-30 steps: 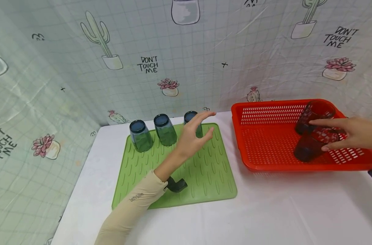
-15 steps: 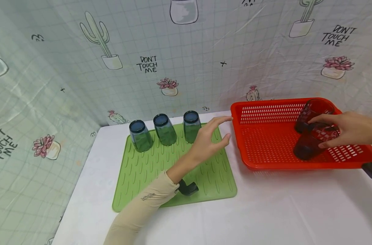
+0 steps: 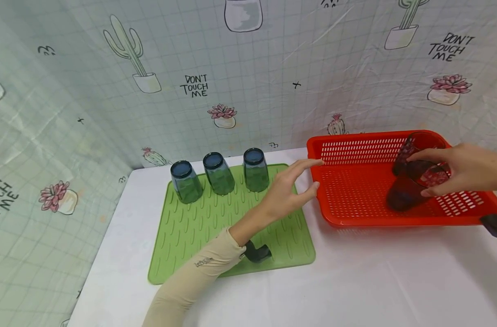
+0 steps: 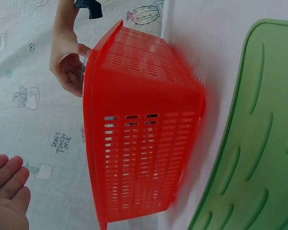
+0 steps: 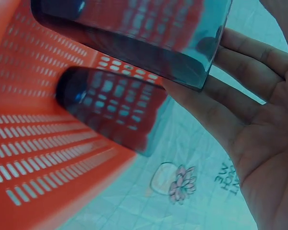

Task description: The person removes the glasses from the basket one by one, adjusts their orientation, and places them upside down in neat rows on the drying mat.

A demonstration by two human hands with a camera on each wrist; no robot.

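My right hand (image 3: 471,168) grips a dark, see-through drinking glass (image 3: 405,193) near its rim, thumb on the near side and fingers on the far side. This glass tilts inside the red plastic basket (image 3: 336,221). Behind it leans a second dark glass (image 5: 110,110), seen against the basket wall in the right wrist view. My left hand (image 3: 285,193) holds nothing; its thumb and fingers are spread apart at the basket's left rim, over the edge of the green mat (image 3: 232,227). Part of that hand (image 4: 9,191) shows at the lower left of the left wrist view.
Three blue-tinted glasses, a left one (image 3: 186,181), a middle one (image 3: 219,173) and a right one (image 3: 255,170), stand upside down along the mat's back edge. A patterned cloth (image 3: 248,81) hangs behind the white table (image 3: 355,281).
My left hand has moved right, from in front of the right glass on the mat to the basket's left rim. My right hand has closed in on the near glass and shifted it slightly left.
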